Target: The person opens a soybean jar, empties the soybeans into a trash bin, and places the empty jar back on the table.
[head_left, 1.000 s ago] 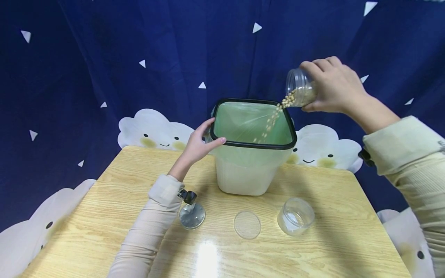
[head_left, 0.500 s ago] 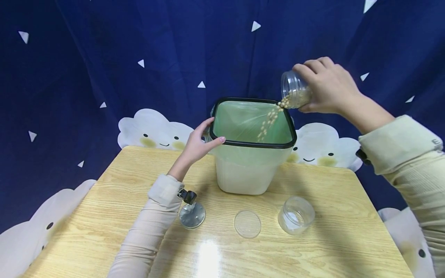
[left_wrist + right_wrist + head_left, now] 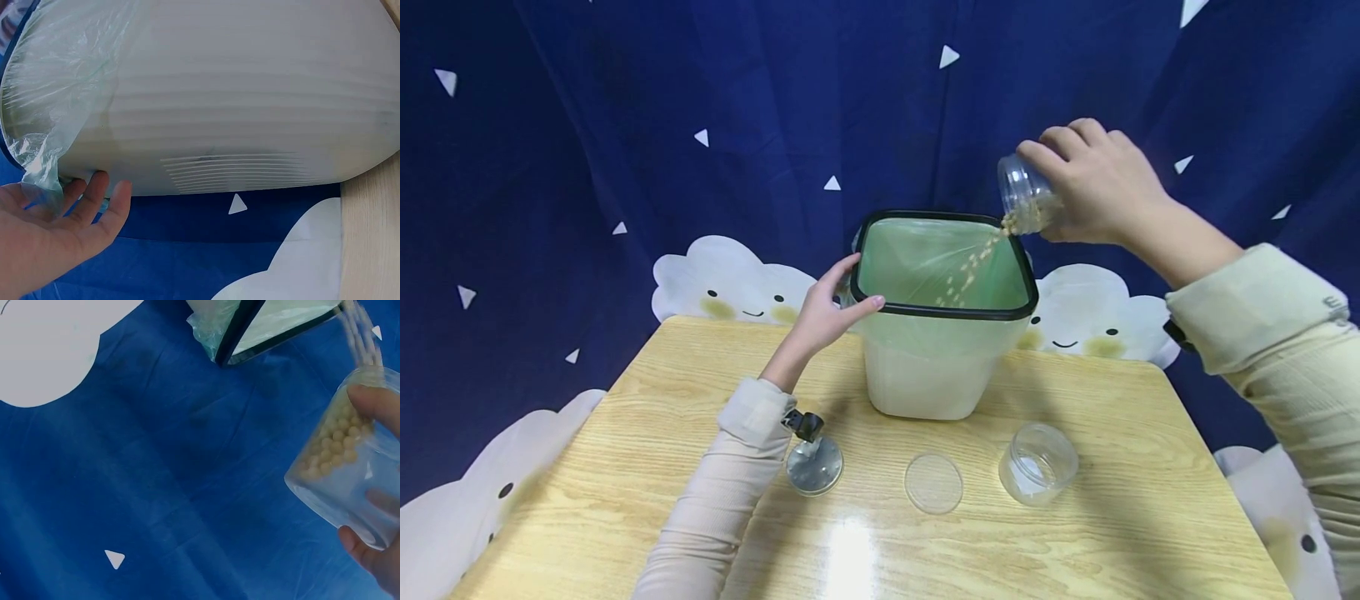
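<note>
A white trash bin (image 3: 925,387) lined with a green plastic bag (image 3: 895,258) stands at the table's far side. My left hand (image 3: 823,317) holds its left front corner, thumb on the black rim, fingers along the outside. In the left wrist view, those fingers lie against the bin wall beside the bunched bag (image 3: 69,75). Above the bin's right edge, my right hand (image 3: 1101,183) grips a clear plastic jar (image 3: 1017,187), tipped mouth-down to the left. Soybeans (image 3: 973,265) stream from it into the bin. The right wrist view shows several soybeans (image 3: 334,447) still inside the jar.
On the wooden table (image 3: 647,433) lie a silvery round lid (image 3: 815,468) near the left wrist and a clear round lid (image 3: 933,484) in the middle. An open clear jar (image 3: 1038,465) stands to the right. A blue curtain (image 3: 760,108) hangs behind.
My right hand has shifted left with the jar, bringing its mouth further over the bin. Fewer beans show at the jar's mouth. The left hand stays on the rim.
</note>
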A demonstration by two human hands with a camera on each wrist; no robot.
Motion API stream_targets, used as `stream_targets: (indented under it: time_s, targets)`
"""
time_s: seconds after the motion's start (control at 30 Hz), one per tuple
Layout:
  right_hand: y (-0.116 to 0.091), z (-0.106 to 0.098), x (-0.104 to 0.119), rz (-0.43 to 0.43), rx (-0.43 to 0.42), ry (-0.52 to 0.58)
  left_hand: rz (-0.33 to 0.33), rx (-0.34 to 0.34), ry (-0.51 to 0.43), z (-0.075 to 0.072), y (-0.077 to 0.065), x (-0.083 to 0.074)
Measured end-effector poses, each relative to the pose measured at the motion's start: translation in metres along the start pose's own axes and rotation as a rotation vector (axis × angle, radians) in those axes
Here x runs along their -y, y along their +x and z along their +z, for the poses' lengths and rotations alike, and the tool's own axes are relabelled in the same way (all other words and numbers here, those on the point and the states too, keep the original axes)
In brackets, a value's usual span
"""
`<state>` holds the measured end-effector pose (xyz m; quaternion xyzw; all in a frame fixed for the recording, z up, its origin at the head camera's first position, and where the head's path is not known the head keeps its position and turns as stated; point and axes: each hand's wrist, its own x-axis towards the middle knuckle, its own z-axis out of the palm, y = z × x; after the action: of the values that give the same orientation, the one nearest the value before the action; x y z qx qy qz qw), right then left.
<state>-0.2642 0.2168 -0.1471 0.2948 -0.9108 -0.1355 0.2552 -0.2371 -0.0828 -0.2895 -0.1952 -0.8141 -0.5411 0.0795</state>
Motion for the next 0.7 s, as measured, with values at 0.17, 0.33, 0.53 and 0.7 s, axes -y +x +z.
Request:
stream_targets:
  time_s: [0.17, 0.33, 0.53, 0.7]
  targets:
    - [0.001, 0.003, 0.006, -0.080, -0.018, -0.055, -0.009, 0.004, -0.001, 0.000, -0.001, 0.000]
    - [0.003, 0.006, 0.013, -0.156, -0.025, -0.097, -0.011, 0.010, -0.001, 0.001, -0.001, 0.000]
    - [0.006, 0.006, 0.020, -0.220, -0.016, -0.123, -0.004, 0.007, -0.002, 0.002, -0.001, 0.000]
    - [0.006, 0.005, 0.021, -0.254, -0.007, -0.157, 0.009, -0.003, -0.002, 0.003, 0.001, 0.000]
